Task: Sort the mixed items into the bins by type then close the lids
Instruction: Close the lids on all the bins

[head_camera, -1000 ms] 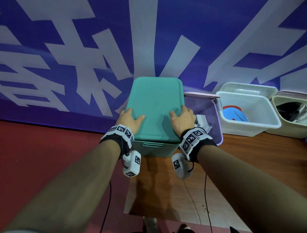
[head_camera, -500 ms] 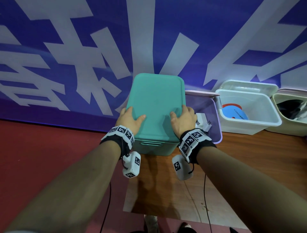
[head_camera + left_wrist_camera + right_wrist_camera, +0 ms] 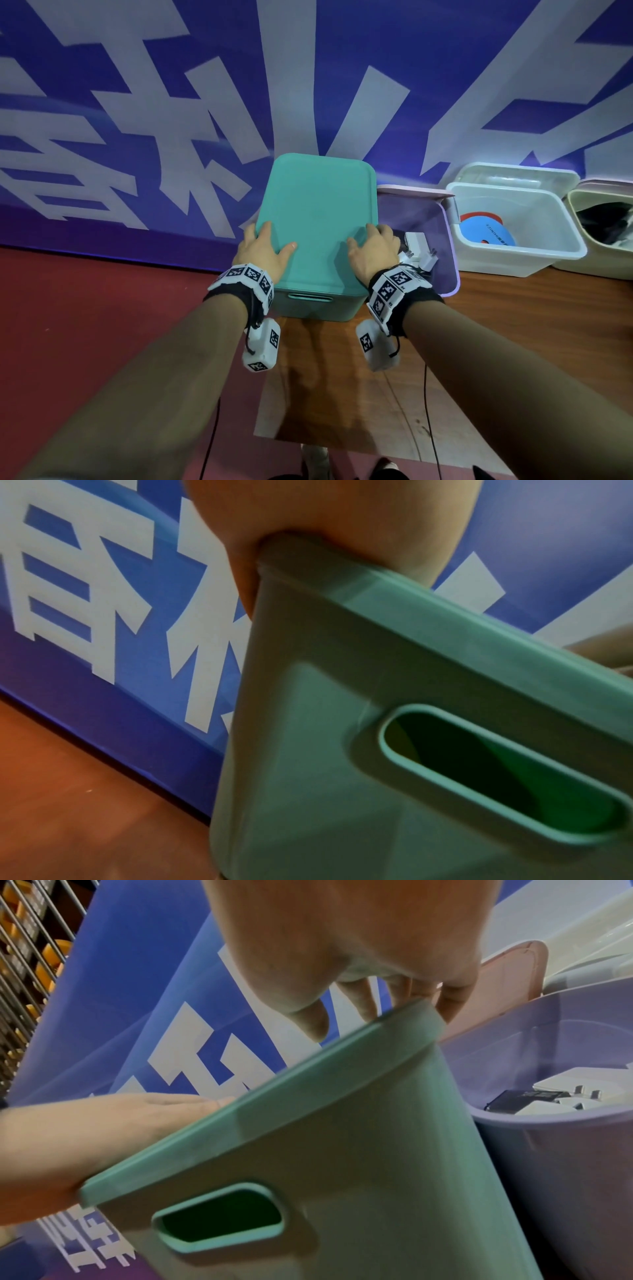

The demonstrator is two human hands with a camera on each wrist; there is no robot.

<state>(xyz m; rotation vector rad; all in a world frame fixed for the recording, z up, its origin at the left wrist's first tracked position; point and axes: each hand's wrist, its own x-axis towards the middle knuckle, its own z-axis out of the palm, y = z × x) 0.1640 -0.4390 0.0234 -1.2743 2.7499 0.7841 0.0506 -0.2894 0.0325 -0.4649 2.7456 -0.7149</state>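
Observation:
A teal bin (image 3: 315,306) stands at the table's left end with its teal lid (image 3: 318,209) lying flat on top. My left hand (image 3: 263,250) rests on the lid's near-left corner, thumb on top and palm over the edge (image 3: 342,520). Over the near-right corner lies my right hand (image 3: 373,251), its fingertips (image 3: 452,1001) reaching the lid's right rim. Neither hand holds anything. The bin's contents are hidden; the wrist views show its handle slot (image 3: 496,775).
Right of the teal bin stands an open purple bin (image 3: 450,270) with white chargers (image 3: 416,241). Beyond it are an open clear bin (image 3: 534,262) holding a blue disc (image 3: 486,231), and a beige bin (image 3: 603,269) with dark items. Behind them is a blue banner wall, and left of the table a red floor (image 3: 102,325).
Both hands stay on the teal lid's near corners. The view has shifted a little; nothing else has visibly moved.

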